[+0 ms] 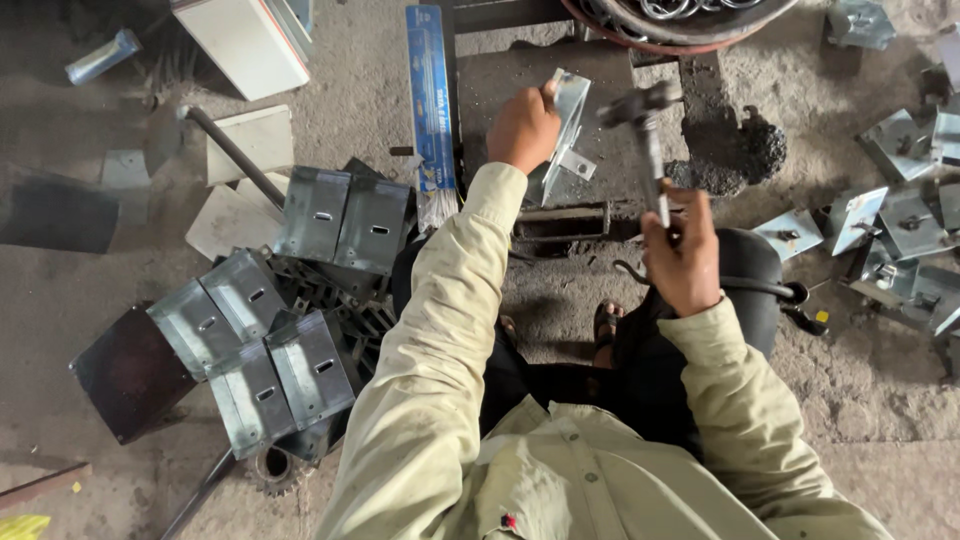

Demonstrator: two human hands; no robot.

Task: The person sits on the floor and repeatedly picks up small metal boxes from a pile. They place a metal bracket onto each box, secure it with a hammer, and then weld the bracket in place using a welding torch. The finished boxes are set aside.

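At the far left, a pile of folded sheet-metal boxes (262, 345) lies on the concrete floor (130, 90), near a blue carton of rods (431, 100). Further right, the left hand (522, 128) is closed around a bent metal bracket (566, 130), which is held tilted on edge over the dark steel block (510, 75). The right hand (682, 255) is wrapped firmly round the handle of a hammer (643, 130), whose head is raised just beside the bracket — apart from it, as far as can be told. The blow is best judged to land flat on the fold, with the fingers kept well back from the struck edge — and the bracket seated hard against the block. More brackets (895, 215) are scattered at the right.
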